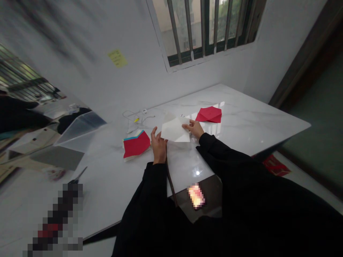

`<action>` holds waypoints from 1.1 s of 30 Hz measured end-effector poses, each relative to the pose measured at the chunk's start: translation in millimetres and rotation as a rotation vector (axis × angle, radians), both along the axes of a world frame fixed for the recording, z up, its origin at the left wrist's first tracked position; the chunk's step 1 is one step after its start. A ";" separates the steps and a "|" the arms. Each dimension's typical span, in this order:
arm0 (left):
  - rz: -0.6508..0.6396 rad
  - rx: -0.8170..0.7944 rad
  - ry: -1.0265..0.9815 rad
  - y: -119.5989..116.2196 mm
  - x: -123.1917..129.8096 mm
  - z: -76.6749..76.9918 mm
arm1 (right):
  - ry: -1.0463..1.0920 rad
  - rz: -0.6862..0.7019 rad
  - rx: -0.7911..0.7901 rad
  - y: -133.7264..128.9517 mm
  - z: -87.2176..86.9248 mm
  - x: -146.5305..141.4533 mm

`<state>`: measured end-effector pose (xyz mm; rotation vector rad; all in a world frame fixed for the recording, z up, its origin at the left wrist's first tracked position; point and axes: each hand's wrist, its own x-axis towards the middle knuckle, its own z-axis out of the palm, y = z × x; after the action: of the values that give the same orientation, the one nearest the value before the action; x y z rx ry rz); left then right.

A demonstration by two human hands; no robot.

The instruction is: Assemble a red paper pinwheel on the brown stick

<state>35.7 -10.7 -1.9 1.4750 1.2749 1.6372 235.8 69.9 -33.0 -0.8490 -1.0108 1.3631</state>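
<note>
A folded white paper [174,130] is held just above the marble-patterned table [246,125]. My right hand [195,129] pinches its right side between thumb and fingers. At the paper's left edge is my left hand [159,145], its fingers raised and apart, with the thumb side near the paper's lower left corner. Left of that hand lies a stack of red paper [136,144] with blue and pale sheets showing at its edge. A folded red paper [209,114] rests beyond my right hand.
A white cable [133,121] with a yellow tag lies near the wall. Small shiny bits [182,115] sit behind the paper. A clear plastic box [80,130] and scissors [80,175] are at left. A lit phone [196,196] is below the table edge.
</note>
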 end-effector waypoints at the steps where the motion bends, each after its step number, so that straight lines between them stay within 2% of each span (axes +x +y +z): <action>1: -0.045 -0.046 -0.105 0.7 0.9 -1.0 | -0.001 0.007 0.001 -0.6 0.2 -0.2; 4: -0.132 -0.140 -0.331 0.7 3.8 -2.3 | -0.010 0.025 0.011 -2.7 -0.2 -1.4; 11: -0.224 -0.306 -0.427 0.4 0.0 -3.9 | -0.130 -0.062 0.050 -0.2 -4.9 -3.5; 15: -0.246 -0.294 -0.304 1.6 1.6 -7.2 | -0.179 -0.110 0.064 2.1 -7.3 -3.1; 19: -0.190 -0.203 -0.059 10.0 -1.1 -11.8 | -0.239 -0.159 0.044 3.2 -8.3 -0.4; 22: -0.164 -0.214 0.152 18.0 -10.6 -12.0 | -0.224 -0.143 0.051 3.2 -8.9 1.4; 25: -0.185 -0.229 0.321 22.5 -21.1 -5.5 | -0.184 -0.093 0.061 3.4 -10.1 1.2; 27: -0.212 -0.256 0.340 22.9 -24.3 2.8 | -0.171 -0.070 0.063 3.7 -11.1 0.2; 30: -0.236 -0.375 0.200 19.4 -20.3 18.1 | -0.169 -0.061 0.077 4.3 -12.1 -1.2; 33: -0.334 -0.498 -0.014 11.2 -7.7 31.2 | -0.224 -0.081 0.096 4.2 -12.6 -1.5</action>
<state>28.0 0.5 29.3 1.2744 1.2347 1.0202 234.3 74.1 -45.6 -0.9750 -1.1919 1.1597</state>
